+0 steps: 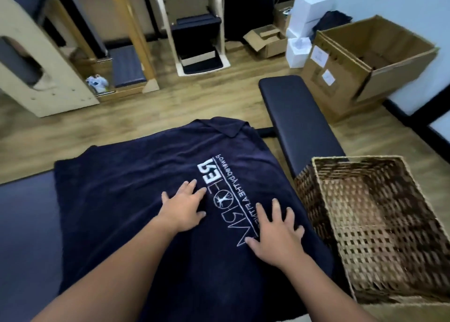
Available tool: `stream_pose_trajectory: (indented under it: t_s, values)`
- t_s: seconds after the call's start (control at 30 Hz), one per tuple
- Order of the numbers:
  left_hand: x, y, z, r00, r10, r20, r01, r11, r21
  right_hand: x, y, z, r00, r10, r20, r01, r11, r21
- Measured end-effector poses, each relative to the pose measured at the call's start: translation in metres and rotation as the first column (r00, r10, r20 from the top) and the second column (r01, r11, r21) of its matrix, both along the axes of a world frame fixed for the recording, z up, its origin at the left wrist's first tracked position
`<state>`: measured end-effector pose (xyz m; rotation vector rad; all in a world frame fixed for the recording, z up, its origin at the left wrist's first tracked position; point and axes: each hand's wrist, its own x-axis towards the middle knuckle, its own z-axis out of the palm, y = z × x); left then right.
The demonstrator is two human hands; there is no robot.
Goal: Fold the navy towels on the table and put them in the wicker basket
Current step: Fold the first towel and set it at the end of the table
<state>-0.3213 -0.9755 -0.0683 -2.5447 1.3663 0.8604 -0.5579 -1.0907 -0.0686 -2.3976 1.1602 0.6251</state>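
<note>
Left hand (185, 208), right hand (276, 234) flat on 1 navy towel (117, 200); 1 wicker basket (379, 226) beside.

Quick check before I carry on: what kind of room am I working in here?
Probably a Pilates or fitness studio's back room. Wooden exercise apparatus stands on the floor, a padded bench sits by the logo-printed navy towel, and open cardboard boxes are stacked against the wall.
</note>
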Motion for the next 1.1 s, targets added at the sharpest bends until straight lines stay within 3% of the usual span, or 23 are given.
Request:
stream_pose_trajectory:
  t_s: [0.1,0.27,0.37,0.5,0.67,0.8,0.87,0.93,1.0,1.1]
  values:
    - [-0.009,0.064,-0.005,0.990,0.142,-0.018,-0.142,0.990,-0.019,0.016,0.003,-0.002,0.997,-0.044,-0.070,0.045,0.999,0.009]
    - [-0.033,0.159,-0.013,0.960,0.278,0.026,-0.277,0.960,-0.044,0.017,0.022,-0.007,0.996,-0.059,-0.061,0.055,0.997,-0.053]
    - [-0.048,0.208,-0.019,0.930,0.360,0.069,-0.358,0.933,-0.043,0.010,0.052,-0.009,0.995,0.095,-0.020,-0.097,0.984,-0.146]
    - [-0.069,0.266,-0.027,0.868,0.479,0.132,-0.477,0.878,-0.048,0.004,0.107,-0.011,0.947,0.318,-0.032,-0.320,0.939,-0.128]
    - [-0.101,0.321,-0.036,0.667,0.729,0.152,-0.687,0.681,-0.253,-0.010,0.168,-0.011,0.864,0.504,-0.006,-0.499,0.852,-0.159]
    - [-0.119,0.342,-0.024,0.434,0.901,-0.014,-0.878,0.420,-0.229,-0.031,0.199,-0.013,0.766,0.642,-0.033,-0.640,0.757,-0.129]
    - [-0.120,0.352,-0.018,0.366,0.928,-0.066,-0.921,0.351,-0.168,-0.043,0.206,-0.015,0.731,0.682,-0.037,-0.678,0.719,-0.150]
    - [-0.120,0.361,-0.020,0.333,0.913,-0.234,-0.932,0.283,-0.226,-0.056,0.207,-0.019,0.721,0.693,0.002,-0.679,0.707,-0.199]
    - [-0.118,0.368,-0.019,0.243,0.841,-0.483,-0.953,0.114,-0.280,-0.062,0.205,-0.017,0.725,0.687,0.050,-0.656,0.712,-0.250]
    - [-0.116,0.378,-0.009,0.142,0.699,-0.701,-0.975,-0.026,-0.223,-0.061,0.209,-0.014,0.736,0.673,0.074,-0.614,0.710,-0.345]
